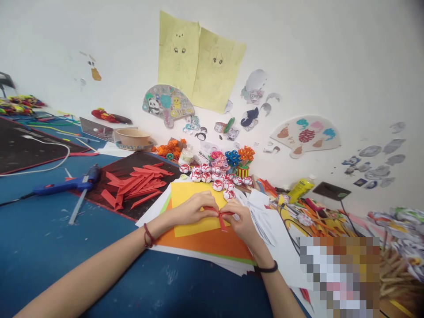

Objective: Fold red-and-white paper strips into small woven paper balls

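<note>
A small folded red paper strip (223, 223) is pinched between both hands above the stacked sheets, its loose end hanging down. My left hand (198, 208) is closed on its left part, and my right hand (239, 217) grips it from the right, the fingertips of the two hands almost touching. Under them lie a yellow sheet (185, 225) and a larger orange sheet (198, 245). Just beyond the hands sit several red-and-white folded paper pieces (217, 184). To the left, a pile of red paper strips (135, 183) rests on a dark mat (109, 170).
A blue glue gun (79, 183) lies on the blue table (43, 247) at the left. Behind are a bowl (133, 138) and paper flowers (232, 158). A yellow bottle (301, 189), cables and coloured paper strips crowd the right side.
</note>
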`<action>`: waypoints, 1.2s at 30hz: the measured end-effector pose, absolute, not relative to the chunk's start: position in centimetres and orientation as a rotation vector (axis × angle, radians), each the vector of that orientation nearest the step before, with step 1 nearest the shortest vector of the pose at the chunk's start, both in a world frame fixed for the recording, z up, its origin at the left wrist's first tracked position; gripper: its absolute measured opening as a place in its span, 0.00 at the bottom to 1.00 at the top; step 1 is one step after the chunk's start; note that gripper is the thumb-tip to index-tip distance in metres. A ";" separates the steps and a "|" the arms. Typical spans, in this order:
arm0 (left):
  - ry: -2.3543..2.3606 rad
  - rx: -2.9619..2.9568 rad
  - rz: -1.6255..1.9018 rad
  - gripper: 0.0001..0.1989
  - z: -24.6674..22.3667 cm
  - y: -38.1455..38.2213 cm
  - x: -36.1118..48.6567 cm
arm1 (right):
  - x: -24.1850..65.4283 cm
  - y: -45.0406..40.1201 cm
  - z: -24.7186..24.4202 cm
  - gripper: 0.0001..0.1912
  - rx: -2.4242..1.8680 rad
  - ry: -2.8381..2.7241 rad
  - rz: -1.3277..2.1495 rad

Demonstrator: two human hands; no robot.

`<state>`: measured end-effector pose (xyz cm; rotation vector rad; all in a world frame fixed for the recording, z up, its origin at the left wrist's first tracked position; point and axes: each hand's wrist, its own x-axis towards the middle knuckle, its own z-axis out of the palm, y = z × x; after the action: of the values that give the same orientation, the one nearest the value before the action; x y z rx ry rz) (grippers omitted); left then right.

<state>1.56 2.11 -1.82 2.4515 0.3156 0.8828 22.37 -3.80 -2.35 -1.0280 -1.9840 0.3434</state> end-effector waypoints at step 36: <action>0.383 2.214 0.948 0.12 -0.3 0.6 1.6 | 22.4 -4.3 -1.4 0.11 -1.077 -1.810 0.624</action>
<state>1.60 0.57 -0.34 2.2141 0.3834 0.9478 22.44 -4.32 -1.43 -1.0768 -1.8100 0.6239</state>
